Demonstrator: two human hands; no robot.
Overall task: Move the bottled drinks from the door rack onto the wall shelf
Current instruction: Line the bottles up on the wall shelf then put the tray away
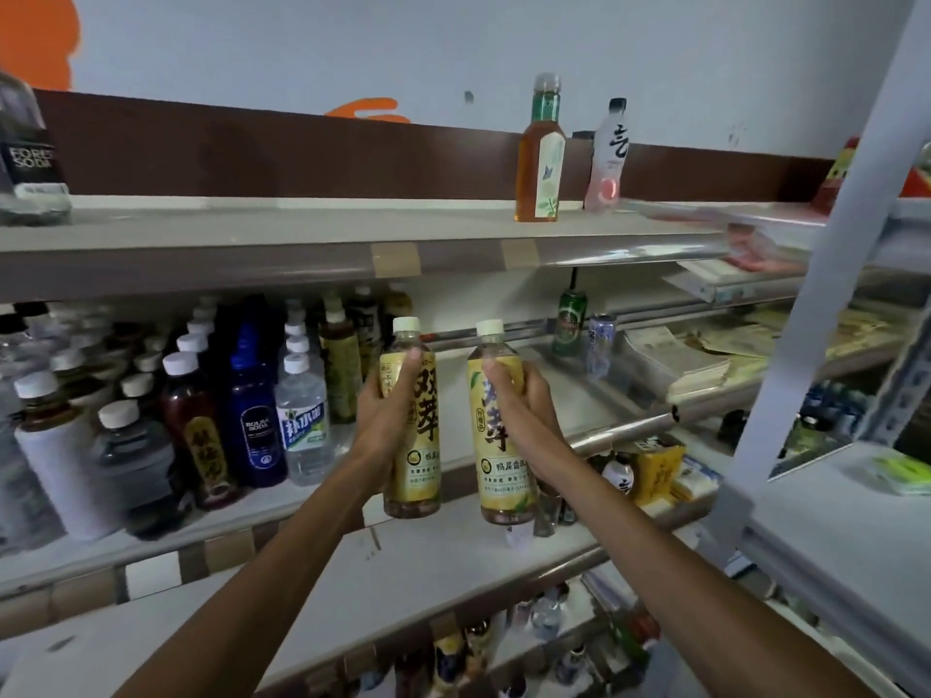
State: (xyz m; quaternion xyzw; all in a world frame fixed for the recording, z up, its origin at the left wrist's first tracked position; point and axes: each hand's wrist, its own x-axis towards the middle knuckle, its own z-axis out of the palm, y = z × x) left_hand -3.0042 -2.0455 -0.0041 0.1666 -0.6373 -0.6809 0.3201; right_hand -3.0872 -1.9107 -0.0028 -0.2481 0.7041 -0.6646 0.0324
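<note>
Two yellow-labelled tea bottles are off the rack and in the air in front of the wall shelf, near the picture's centre. The left hand (388, 410) is wrapped round the upper label of the left bottle (420, 476), and the right hand (526, 410) is clamped the same way on the right bottle (501, 476). Both bottles are upright with white caps up, close together but not touching. Both forearms reach up from 6 o'clock, nearly straight, wrists turned in so that the thumbs lie across the labels towards the camera.

The step in hand looks to be setting the pair down. The likeliest spot is the bare stretch of the middle shelf (579, 395) at about 3 o'clock from the hands, since a crowd of bottles (201, 420) fills the 9 o'clock side. To do it well, the bottles should go in level and bottoms first. They should clear the shelf lip and stay short of the green can (569, 322) at 1 o'clock. Each should stand flat before its hand lets go, one at a time if space is tight
</note>
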